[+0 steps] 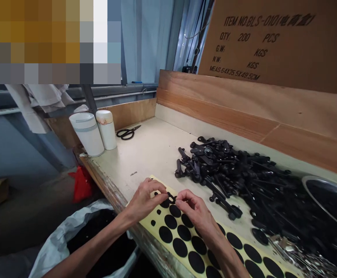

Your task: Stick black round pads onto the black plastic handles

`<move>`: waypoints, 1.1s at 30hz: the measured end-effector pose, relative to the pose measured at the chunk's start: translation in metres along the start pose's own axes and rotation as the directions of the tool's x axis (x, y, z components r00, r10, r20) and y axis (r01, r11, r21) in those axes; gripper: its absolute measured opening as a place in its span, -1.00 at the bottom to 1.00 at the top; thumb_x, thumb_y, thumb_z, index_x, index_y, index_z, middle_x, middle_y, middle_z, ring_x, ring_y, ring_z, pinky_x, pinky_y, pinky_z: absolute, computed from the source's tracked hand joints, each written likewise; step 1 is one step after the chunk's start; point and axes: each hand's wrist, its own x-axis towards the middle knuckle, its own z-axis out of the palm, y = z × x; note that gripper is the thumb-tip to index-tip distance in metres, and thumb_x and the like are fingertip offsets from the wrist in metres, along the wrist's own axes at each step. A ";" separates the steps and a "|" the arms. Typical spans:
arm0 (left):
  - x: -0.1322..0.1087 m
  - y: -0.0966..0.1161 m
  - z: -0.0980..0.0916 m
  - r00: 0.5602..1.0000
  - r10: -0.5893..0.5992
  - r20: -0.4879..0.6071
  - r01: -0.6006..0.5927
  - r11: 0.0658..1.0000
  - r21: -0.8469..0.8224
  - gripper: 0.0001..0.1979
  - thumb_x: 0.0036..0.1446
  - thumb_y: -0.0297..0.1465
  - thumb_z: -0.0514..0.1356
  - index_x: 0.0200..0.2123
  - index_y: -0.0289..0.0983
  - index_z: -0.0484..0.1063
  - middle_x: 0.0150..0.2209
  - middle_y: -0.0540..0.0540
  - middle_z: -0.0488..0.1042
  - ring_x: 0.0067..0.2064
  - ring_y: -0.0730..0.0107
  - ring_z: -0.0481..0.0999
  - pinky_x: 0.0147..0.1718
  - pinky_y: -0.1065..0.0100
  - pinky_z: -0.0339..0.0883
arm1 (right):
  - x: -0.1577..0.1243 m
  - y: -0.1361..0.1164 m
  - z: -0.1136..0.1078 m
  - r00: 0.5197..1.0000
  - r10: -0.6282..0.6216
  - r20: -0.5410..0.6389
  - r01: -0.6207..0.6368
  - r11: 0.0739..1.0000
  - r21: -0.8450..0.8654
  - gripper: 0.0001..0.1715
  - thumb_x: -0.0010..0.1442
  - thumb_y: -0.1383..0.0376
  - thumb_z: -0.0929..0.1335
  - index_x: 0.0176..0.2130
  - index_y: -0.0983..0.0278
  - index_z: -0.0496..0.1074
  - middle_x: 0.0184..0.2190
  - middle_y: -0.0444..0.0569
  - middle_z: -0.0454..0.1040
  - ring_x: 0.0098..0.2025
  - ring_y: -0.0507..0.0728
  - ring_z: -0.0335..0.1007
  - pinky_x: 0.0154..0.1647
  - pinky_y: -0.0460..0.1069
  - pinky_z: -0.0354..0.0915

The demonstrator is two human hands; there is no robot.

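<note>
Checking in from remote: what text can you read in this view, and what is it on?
On the cardboard carton:
"ITEM NO.BLS-0101/", then Chinese characters too blurred to read
"QTY: 200 PCS"
"G.W: KGS"
"N.W: KGS"
"MEAS:64X35.5X49.5CM"
The tan marking on the white tumbler is too blurred to read.

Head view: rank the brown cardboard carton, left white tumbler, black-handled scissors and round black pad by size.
Brown cardboard carton, left white tumbler, then black-handled scissors and round black pad: unsure, the pad is nearer.
</note>
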 end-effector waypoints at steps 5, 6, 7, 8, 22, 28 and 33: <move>0.005 0.020 0.023 0.982 -0.176 -0.067 0.153 0.953 -0.262 -0.87 0.05 -0.36 0.22 -0.51 -0.23 0.49 -0.29 -0.05 0.55 -0.22 0.29 0.46 -0.19 0.32 0.24 | -0.020 0.007 -0.005 0.959 0.118 -0.257 -0.069 0.979 0.192 -0.50 0.14 0.01 0.33 -0.03 0.24 0.39 -0.22 -0.04 0.42 -0.34 0.09 0.37 -0.30 -0.03 0.29; 0.005 0.025 0.029 0.970 -0.237 -0.050 0.208 0.920 -0.333 -0.86 0.04 -0.34 0.23 -0.51 -0.25 0.48 -0.30 -0.06 0.55 -0.27 0.31 0.45 -0.25 0.33 0.25 | -0.025 0.008 -0.008 0.933 0.154 -0.325 -0.077 0.969 0.235 -0.42 0.11 0.00 0.36 0.03 0.24 0.36 -0.18 -0.03 0.41 -0.34 0.09 0.38 -0.28 -0.02 0.30; 0.005 0.030 0.034 0.955 -0.297 -0.019 0.264 0.874 -0.407 -0.84 0.03 -0.31 0.23 -0.51 -0.26 0.48 -0.33 -0.06 0.54 -0.32 0.33 0.45 -0.31 0.35 0.25 | -0.030 0.009 -0.011 0.908 0.190 -0.374 -0.090 0.959 0.270 -0.37 0.08 -0.01 0.38 0.05 0.24 0.35 -0.19 -0.04 0.42 -0.35 0.08 0.38 -0.28 -0.02 0.30; 0.005 0.035 0.039 0.937 -0.350 0.023 0.318 0.821 -0.474 -0.83 0.02 -0.29 0.24 -0.49 -0.27 0.48 -0.37 -0.06 0.54 -0.37 0.34 0.44 -0.36 0.36 0.24 | -0.034 0.010 -0.015 0.890 0.219 -0.399 -0.103 0.951 0.291 -0.37 0.05 -0.01 0.40 0.03 0.26 0.38 -0.25 -0.05 0.43 -0.37 0.08 0.37 -0.30 -0.03 0.30; 0.027 0.087 0.118 0.966 -0.183 0.182 0.241 0.892 -0.383 -0.61 0.23 -0.14 0.05 -0.42 -0.29 0.49 -0.48 -0.01 0.40 -0.40 0.40 0.31 -0.39 0.41 0.17 | -0.076 0.021 -0.060 0.656 -0.229 -0.720 0.158 0.974 -0.166 -0.78 0.16 0.23 0.34 -0.48 0.24 0.35 -0.46 -0.12 0.32 -0.41 0.06 0.23 -0.36 -0.05 0.21; 0.072 0.085 0.168 0.927 0.322 0.192 -0.374 0.823 0.428 -0.72 0.13 -0.52 0.13 -0.08 -0.25 0.46 -0.17 -0.16 0.43 -0.19 0.19 0.35 -0.29 0.26 0.22 | -0.081 0.031 -0.094 0.314 -0.040 -0.949 0.152 0.988 0.009 -0.76 0.19 0.11 0.34 -0.30 0.23 0.35 -0.33 -0.08 0.33 -0.31 0.09 0.30 -0.32 -0.02 0.26; 0.087 0.064 0.167 0.853 0.431 0.295 -0.521 0.730 0.441 -0.77 0.17 -0.58 0.09 -0.32 -0.25 0.53 -0.33 -0.13 0.47 -0.28 0.24 0.31 -0.30 0.26 0.24 | -0.069 0.048 -0.102 0.632 0.091 -0.770 -0.002 0.993 0.116 -0.29 0.03 0.11 0.44 0.11 0.21 0.22 -0.07 0.04 0.35 -0.08 0.20 0.31 -0.18 0.04 0.33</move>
